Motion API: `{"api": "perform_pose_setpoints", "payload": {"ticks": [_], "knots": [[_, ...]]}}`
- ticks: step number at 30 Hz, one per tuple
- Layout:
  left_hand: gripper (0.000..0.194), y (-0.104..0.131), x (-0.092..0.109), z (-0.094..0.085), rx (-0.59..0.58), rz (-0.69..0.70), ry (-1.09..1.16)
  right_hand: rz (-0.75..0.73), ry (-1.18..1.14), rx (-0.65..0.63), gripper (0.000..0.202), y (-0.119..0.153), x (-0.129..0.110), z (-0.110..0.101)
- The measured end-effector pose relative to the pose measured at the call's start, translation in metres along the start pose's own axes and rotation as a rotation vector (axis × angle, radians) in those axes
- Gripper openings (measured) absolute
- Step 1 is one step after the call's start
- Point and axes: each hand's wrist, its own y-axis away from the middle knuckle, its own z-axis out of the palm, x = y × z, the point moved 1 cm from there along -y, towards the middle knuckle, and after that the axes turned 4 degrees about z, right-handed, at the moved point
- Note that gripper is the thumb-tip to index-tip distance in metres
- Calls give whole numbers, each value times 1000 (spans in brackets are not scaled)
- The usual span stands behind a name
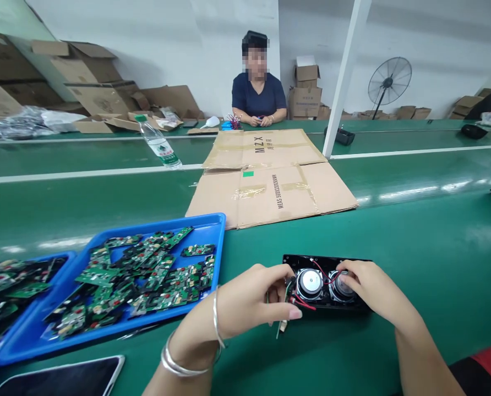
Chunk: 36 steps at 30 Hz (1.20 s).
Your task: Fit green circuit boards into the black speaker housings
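Observation:
A black speaker housing lies on the green bench in front of me, with two round silver speakers in it. The left speaker is in plain sight; fingers partly cover the right speaker. My left hand is closed on a green circuit board, held nearly on edge at the housing's left end. Red wires run beside the board. My right hand is bent over the right speaker, thumb and fingertips close together by a red wire; what they pinch is hidden.
Blue trays of circuit boards stand at left, near a phone. Flattened cardboard lies ahead, with a water bottle to its left. A white post rises beyond. A person sits across the bench.

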Motion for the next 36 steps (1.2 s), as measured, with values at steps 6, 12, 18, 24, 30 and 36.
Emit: {"api": "perform_pose_setpoints", "payload": {"ticks": [6,12,18,24,30,36], "knots": [[34,-38,-18,31,-149,-84,356,-2,64,-33,24,-4,-11,13],[31,-52,-22,35,143,-111,510,-126,-3,224,15,-7,-12,30],[24,-51,-19,34,410,-75,330,-130,-395,373,18,-1,-12,35],[20,-51,-23,37,440,-29,229,-102,-584,179,18,1,-20,34],[16,-50,-21,36,440,-7,104,-256,-509,272,17,1,-20,36],[19,-51,-19,38,473,-12,-45,-124,-516,284,7,2,-18,38]]}}
